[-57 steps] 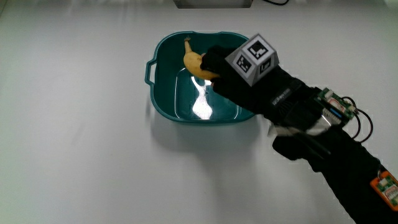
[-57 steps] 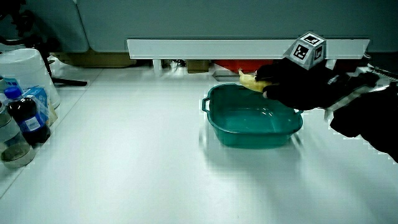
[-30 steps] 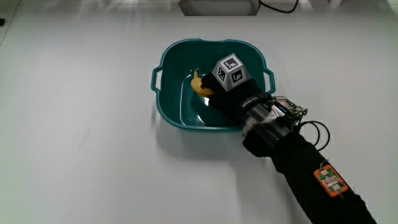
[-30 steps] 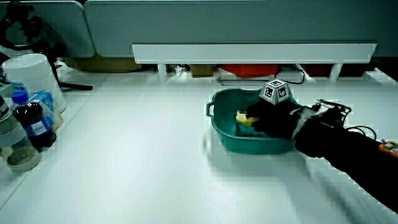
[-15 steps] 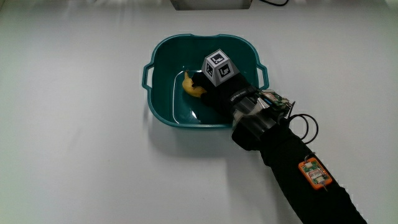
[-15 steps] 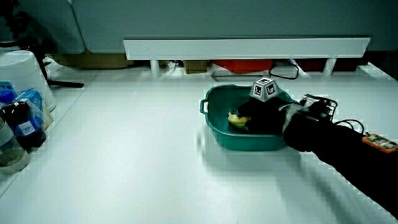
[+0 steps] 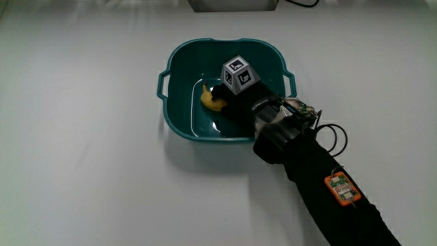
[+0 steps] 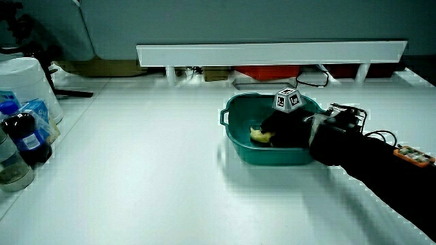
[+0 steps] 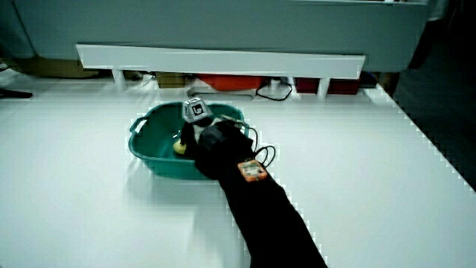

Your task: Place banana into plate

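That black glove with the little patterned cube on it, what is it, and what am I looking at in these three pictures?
There is no machine here: it is a person's hand in a black glove, and the patterned cube sits on its back. One picture looks straight down on the white table; the two side views look forward across it toward a low partition. On the table stands a teal basin with handles. The hand reaches down inside it, its fingers closed on a yellow banana at the basin's floor. In a side view, bottles and a white tub stand at the table's edge.

Black-gloved hand (image 7: 235, 104), black-and-white patterned cube (image 7: 236, 74), black sleeve (image 7: 321, 198) with orange tag (image 7: 339, 188), wrist cables (image 7: 326, 133).
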`<state>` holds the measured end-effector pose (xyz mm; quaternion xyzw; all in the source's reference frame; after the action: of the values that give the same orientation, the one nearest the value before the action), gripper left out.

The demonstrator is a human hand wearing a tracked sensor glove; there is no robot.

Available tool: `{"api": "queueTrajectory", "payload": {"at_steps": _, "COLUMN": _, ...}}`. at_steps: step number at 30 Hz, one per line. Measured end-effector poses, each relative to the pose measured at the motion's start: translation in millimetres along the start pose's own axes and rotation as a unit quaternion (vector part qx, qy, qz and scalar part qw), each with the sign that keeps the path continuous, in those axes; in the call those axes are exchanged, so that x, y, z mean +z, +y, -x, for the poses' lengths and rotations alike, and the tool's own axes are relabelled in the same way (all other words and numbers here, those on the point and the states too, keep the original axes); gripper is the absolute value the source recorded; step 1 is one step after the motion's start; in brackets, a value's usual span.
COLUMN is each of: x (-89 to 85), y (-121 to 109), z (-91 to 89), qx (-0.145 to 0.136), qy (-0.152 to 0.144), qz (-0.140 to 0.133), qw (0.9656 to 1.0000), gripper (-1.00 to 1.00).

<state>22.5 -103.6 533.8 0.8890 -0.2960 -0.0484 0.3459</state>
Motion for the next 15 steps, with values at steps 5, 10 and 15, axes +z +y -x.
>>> {"api": "queueTrajectory", "payload": {"at_steps": 5, "x": -0.1, "y": -1, "z": -6.9, "qx": -0.011, "qy": 0.02, "qz": -0.016, "qw": 0.9996, "gripper": -0.5}}
{"api": "queueTrajectory", "payload": {"at_steps": 10, "x": 7.9, "y": -9, "z": -18.4, "qx": -0.03, "qy": 0.07, "qz": -0.021, "qw": 0.9969, "gripper": -0.75}}
{"api": "queueTrajectory", "payload": {"at_steps": 15, "x": 17.9, "y": -17, "z": -19.6, "qx": -0.023, "qy": 0.066, "qz": -0.035, "qw": 0.9969, "gripper": -1.0}}
